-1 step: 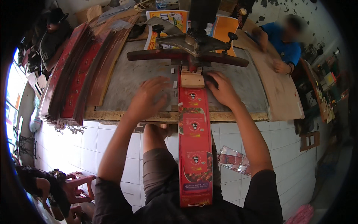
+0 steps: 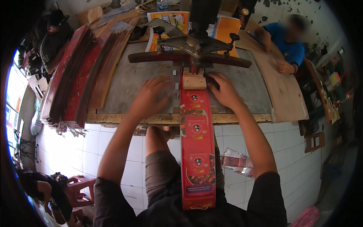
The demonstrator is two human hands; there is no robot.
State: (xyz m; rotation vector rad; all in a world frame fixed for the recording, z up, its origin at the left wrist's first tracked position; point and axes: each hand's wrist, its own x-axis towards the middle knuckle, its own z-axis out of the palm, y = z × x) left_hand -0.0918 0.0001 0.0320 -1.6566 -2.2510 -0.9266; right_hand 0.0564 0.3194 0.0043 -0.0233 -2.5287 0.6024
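Observation:
A long red printed strip (image 2: 197, 147) runs from under the press (image 2: 196, 45) over the table edge towards my body. Wooden blocks (image 2: 194, 83) lie on its far end, beneath the press's dark crossbar. Left of the strip, my left hand (image 2: 153, 96) hovers over the grey table top with its fingers apart, slightly blurred and holding nothing. Small pale metal pieces (image 2: 176, 86) lie between that hand and the strip. My right hand (image 2: 225, 90) is beside the blocks on the right, thumb and fingers spread; whether its fingertips touch the blocks or strip, I cannot tell.
Stacked red and brown strips (image 2: 81, 79) cover the table's left side. A brown board (image 2: 283, 87) lies on the right, where a co-worker in a blue shirt (image 2: 289, 51) sits. Orange printed sheets (image 2: 228, 34) lie behind the press. A red stool (image 2: 81, 193) stands at lower left.

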